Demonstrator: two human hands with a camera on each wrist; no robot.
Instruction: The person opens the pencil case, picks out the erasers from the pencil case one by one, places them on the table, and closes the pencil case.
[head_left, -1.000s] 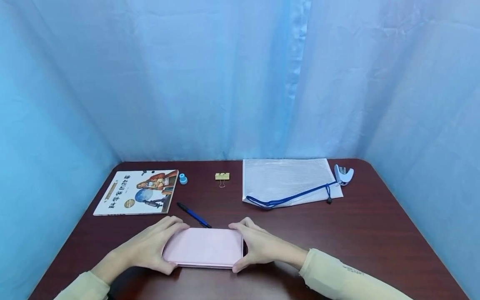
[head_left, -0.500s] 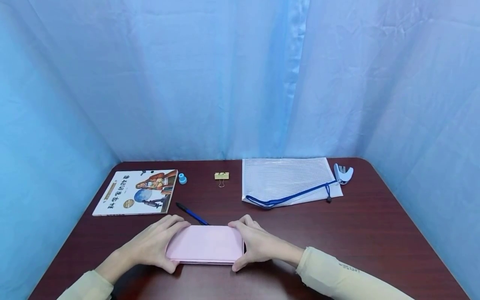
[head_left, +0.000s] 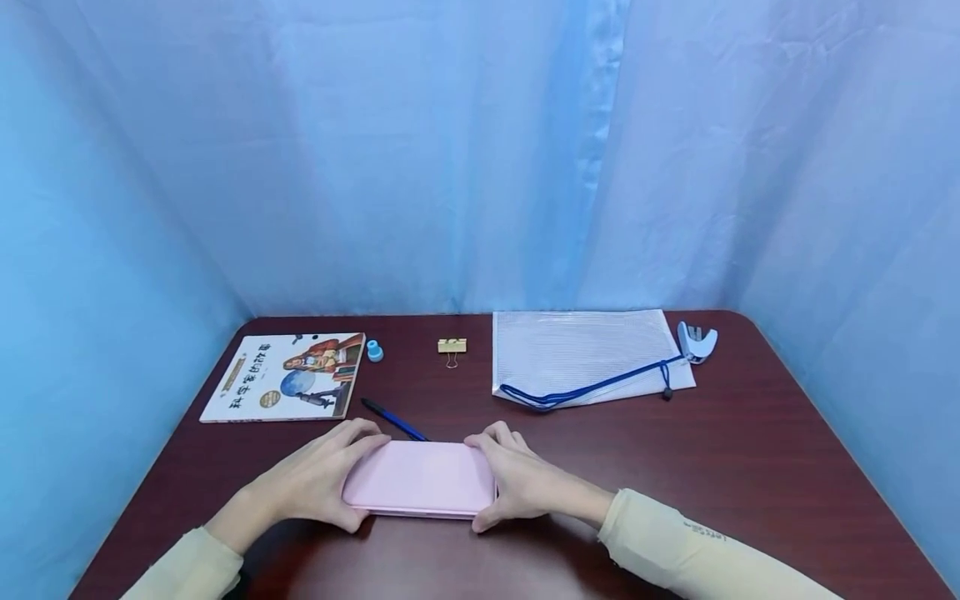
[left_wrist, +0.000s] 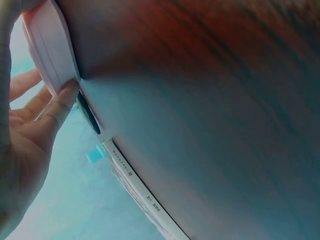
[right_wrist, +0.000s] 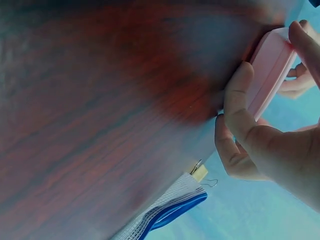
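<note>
Down near the front edge of the dark red-brown bench (head_left: 750, 467), a pink case (head_left: 420, 487) lies flat, gripped at both short ends. The left hand (head_left: 315, 483) wraps the case's left end, fingers curled over the far edge and thumb pressed against the near edge; the left wrist view shows that thumb against the pale pink side of the case (left_wrist: 50, 50), which reads there as two stacked layers with a seam between. The right hand (head_left: 525, 483) holds the right end the same way, fingers over the far corner and thumb at the near corner, and the right wrist view shows its fingers (right_wrist: 240, 105) curled against the case's side (right_wrist: 267, 70). Both forearms wear pale cream sleeves (head_left: 675, 550).

Just behind the case, a dark pen with a blue barrel (head_left: 393, 421) lies at a slant, its near end hidden by the case. Farther back on the left rests a picture book (head_left: 288, 377), with a small blue cap-like piece (head_left: 374, 351) just beside its far right corner. Near the middle of the far edge sits a yellow binder clip (head_left: 452, 346). To its right lies a white mesh zip pouch (head_left: 585, 354) with a blue zipper and cord, and a light blue stapler (head_left: 697, 342) sits just beside the pouch's far right corner. Blue curtains (head_left: 450, 150) enclose the bench on three sides.
</note>
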